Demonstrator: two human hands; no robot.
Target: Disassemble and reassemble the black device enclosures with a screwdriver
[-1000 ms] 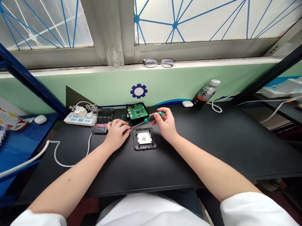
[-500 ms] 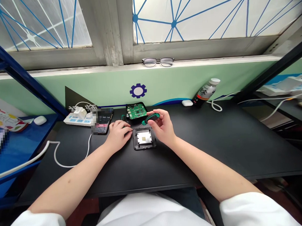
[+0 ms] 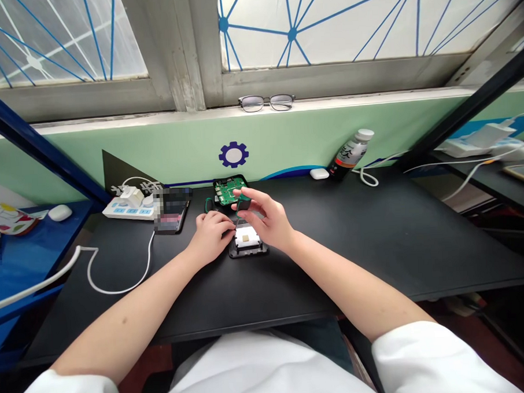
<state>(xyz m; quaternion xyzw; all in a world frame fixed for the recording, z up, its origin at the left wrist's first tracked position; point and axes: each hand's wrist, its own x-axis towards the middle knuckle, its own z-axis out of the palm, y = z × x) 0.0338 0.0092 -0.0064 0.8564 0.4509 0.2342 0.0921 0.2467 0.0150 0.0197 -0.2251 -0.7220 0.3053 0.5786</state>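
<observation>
My right hand [image 3: 271, 219] grips a screwdriver [image 3: 244, 203] with a green and black handle, held steeply with its thin shaft pointing down. The tip is at the upper left corner of a black plastic cover [image 3: 249, 253], which has a silvery plate [image 3: 245, 232] with a small tan pad on it. My left hand [image 3: 209, 236] has its fingers bent and pressed against the cover's left edge, near the screwdriver tip. Any small part between those fingertips is hidden. Just behind is a black case with a green circuit board [image 3: 229, 191]. Left of it lies another green and black handle [image 3: 208, 205].
A phone [image 3: 173, 212] and a white power strip [image 3: 127, 209] with cables are on the left of the black table [image 3: 355, 244]. At the back right a bottle [image 3: 351, 153] leans against the wall beside a white case [image 3: 319, 174]. Glasses [image 3: 266, 103] rest on the sill.
My right hand has tipped the screwdriver from nearly level to steep, bringing its tip down at the cover's corner. My left hand stays by the cover's edge. The camera view has shifted slightly.
</observation>
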